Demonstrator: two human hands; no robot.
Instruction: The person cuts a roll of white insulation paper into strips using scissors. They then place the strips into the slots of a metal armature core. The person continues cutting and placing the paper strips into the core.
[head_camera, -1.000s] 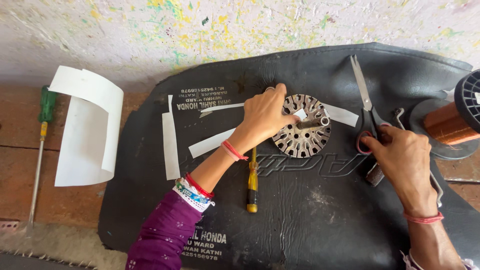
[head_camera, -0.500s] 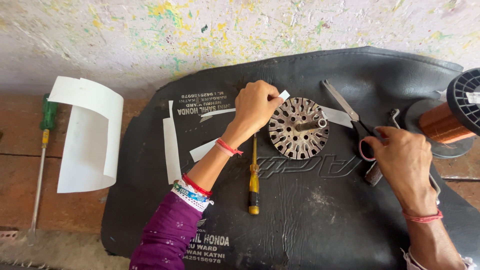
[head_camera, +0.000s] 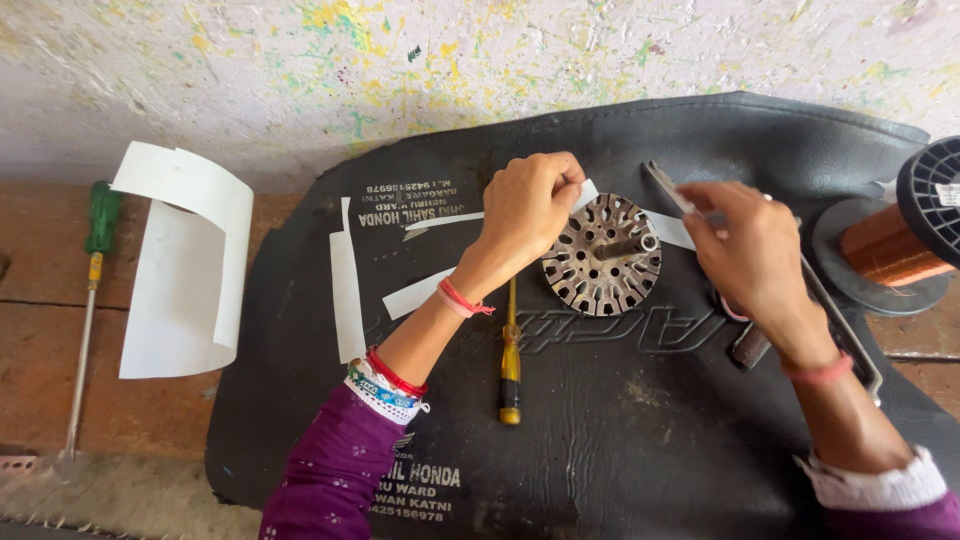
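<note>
On black leather mat (head_camera: 620, 440), center-right, sits round slotted metal core (head_camera: 602, 254) w/ short shaft sticking up from its middle, lying flat so slots face up and are easy to get at. Left hand (head_camera: 525, 210) rests at core's upper-left edge, fingers pressed together pinching a small white paper strip (head_camera: 585, 192) right over the rim, prob. held that way to keep strip lined up w/ a slot. Right hand (head_camera: 745, 245) is just right of core, fingers curled around scissors (head_camera: 668, 188); blade tips poke out toward upper left, next to the strip, handle hidden under palm, so can't tell how far blades are spread. More white paper strips (head_camera: 347, 290) lie on mat left of core, close by for reach; one runs under left wrist area. Yellow-handled screwdriver (head_camera: 511, 360) lies on mat below left hand, tip pointing toward core. Off mat, far left on wooden bench (head_camera: 40, 340), a curled white paper sheet (head_camera: 185, 265) and green-handled screwdriver (head_camera: 90, 300) sit well apart from the work. Spool of copper wire (head_camera: 900, 240) stands at right edge on a dark disc, near right hand. A dark metal tool (head_camera: 750, 347) peeks out below right wrist, kind unclear. Paint-speckled wall (head_camera: 450, 60) behind.
</note>
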